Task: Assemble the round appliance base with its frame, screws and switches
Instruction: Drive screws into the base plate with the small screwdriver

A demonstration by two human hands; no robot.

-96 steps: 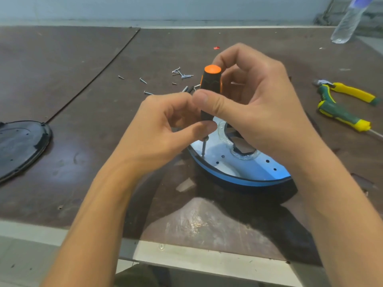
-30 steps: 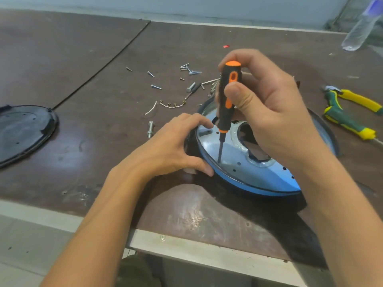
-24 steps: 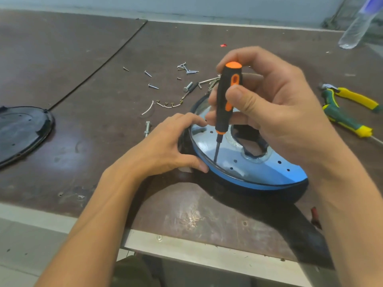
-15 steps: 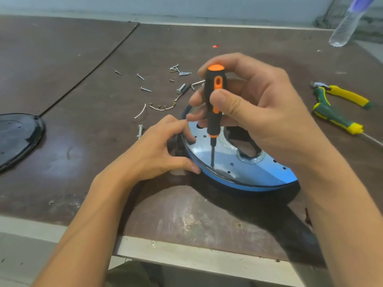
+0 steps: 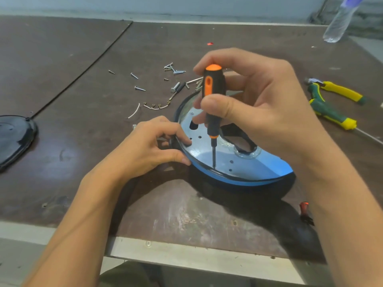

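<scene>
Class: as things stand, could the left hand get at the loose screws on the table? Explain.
Probably yes: nothing tall stands between the left hand and the screws, though it now grips the base by its rim.

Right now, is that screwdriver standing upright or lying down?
Upright: the screwdriver stands nearly vertical in the right hand, tip down on the round base.

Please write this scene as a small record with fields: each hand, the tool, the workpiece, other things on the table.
left hand: grips the round base at its left rim
right hand: holds the screwdriver upright
screwdriver tip: down on the base, near its front rim
screws: loose, behind the base
pliers: right of the base
black cover: far left
</scene>
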